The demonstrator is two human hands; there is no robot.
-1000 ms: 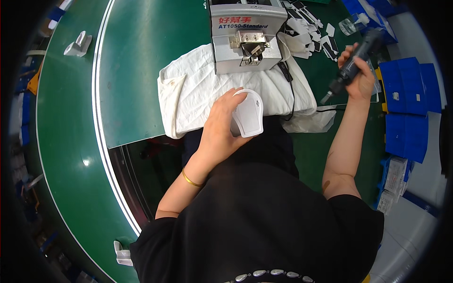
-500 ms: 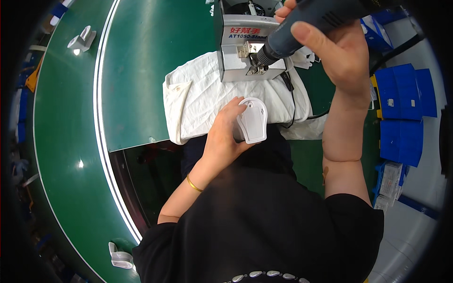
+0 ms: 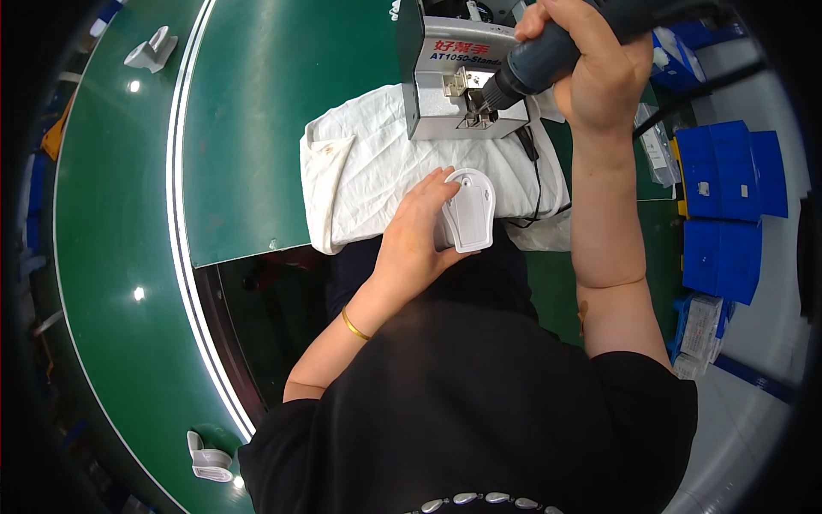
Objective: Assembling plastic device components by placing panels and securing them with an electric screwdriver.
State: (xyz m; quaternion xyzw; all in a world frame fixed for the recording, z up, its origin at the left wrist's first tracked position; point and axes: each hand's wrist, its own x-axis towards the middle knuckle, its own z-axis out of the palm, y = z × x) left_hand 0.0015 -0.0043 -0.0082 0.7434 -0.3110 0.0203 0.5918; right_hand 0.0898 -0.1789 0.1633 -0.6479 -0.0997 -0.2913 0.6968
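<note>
My left hand [image 3: 413, 227] is closed around a white plastic housing [image 3: 470, 212], its hollow side facing up, held over the near edge of a white cloth [image 3: 368, 188]. A small round hole shows near the housing's wide end. In my right hand [image 3: 599, 81] is a dark electric screwdriver [image 3: 539, 64], gripped round its body and tilted down to the left. Its tip is at the front opening of a grey screw feeder [image 3: 467, 56], which stands on the far part of the cloth. Whether a screw sits on the tip is too small to tell.
On the green belt [image 3: 111, 214] at the left lie two similar white-grey parts, a far part [image 3: 151, 50] and a near part [image 3: 210, 458]. Blue bins [image 3: 723, 171] stand at the right. A black cable [image 3: 698, 92] runs from the right; a clear bag [image 3: 655, 146] lies beside my forearm.
My right hand has shifted a little left, and its fingers now wrap the screwdriver more. The screwdriver tip stays at the feeder. The view has shifted slightly; my left hand keeps the housing.
</note>
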